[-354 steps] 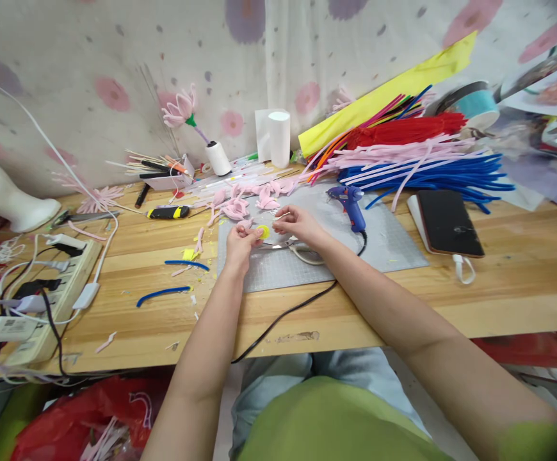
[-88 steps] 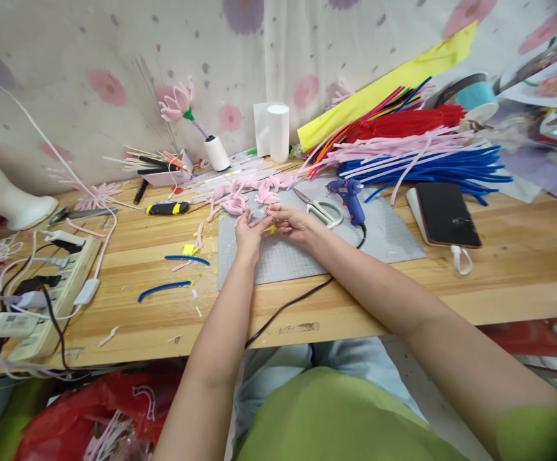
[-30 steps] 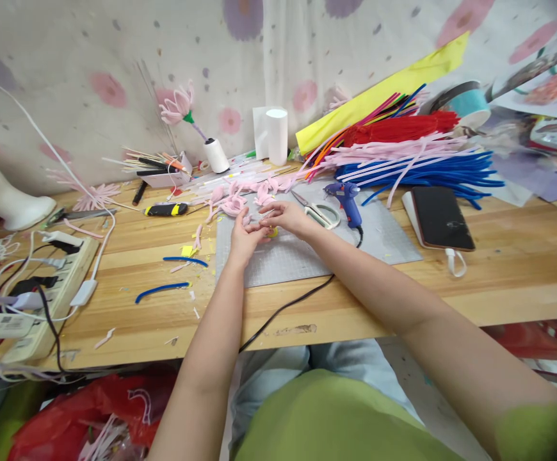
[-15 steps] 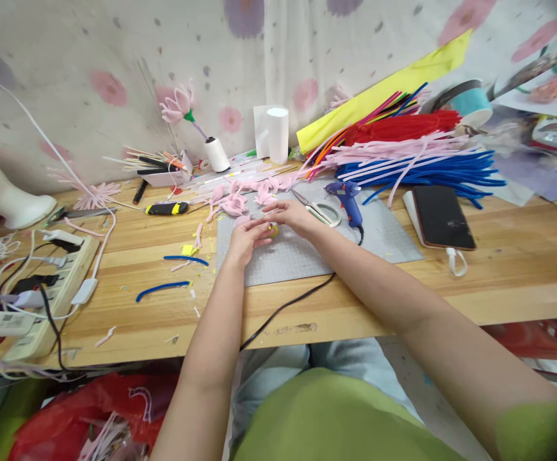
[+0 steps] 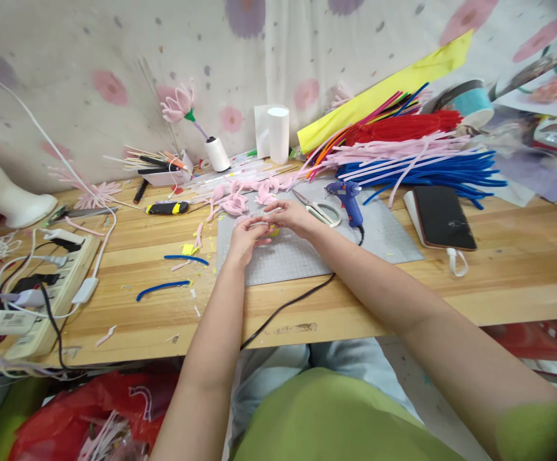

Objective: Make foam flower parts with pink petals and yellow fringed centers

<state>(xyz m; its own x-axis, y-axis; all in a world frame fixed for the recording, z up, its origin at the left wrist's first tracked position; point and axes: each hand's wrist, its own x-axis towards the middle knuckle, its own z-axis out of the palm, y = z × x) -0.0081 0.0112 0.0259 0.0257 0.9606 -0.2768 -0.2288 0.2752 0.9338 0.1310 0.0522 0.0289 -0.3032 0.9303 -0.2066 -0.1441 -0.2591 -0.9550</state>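
Far left on the table (image 5: 403,288): a power strip (image 5: 43,301) tangled in white cables, well apart from the work. Further in, two blue pipe-cleaner offcuts (image 5: 163,289) and pink and yellow scraps on the bare wood, then a black-and-yellow utility knife (image 5: 166,208).

At the grey cutting mat (image 5: 384,240), left hand (image 5: 244,238) and right hand (image 5: 290,216) brought together, fingertips meeting over the mat's near-left part. Pinched between them, a small pink pipe-cleaner piece (image 5: 254,221), with a yellow bit (image 5: 273,229) just under the right fingers. Both hands closed lightly on the piece, thumbs against forefingers; exact grip partly hidden by the fingers themselves.

For the shaping in hand, probably best done so: hold the pink piece steady with the left hand close to the bend, work the free end with the right, keep the pinch near the fingertips so that the fuzzy wire does not spring back. Keep the piece low over the mat, clear of the loose pink petals (image 5: 234,203) just behind the hands, lest they snag.

Right of the hands: scissors (image 5: 321,208) lying near, then the blue glue gun (image 5: 348,195), its black cord (image 5: 288,306) running back over the table edge; elbow best kept off that cord. Further right, a dark phone (image 5: 444,218), and behind it bundles of pink, red and blue pipe cleaners (image 5: 422,160).
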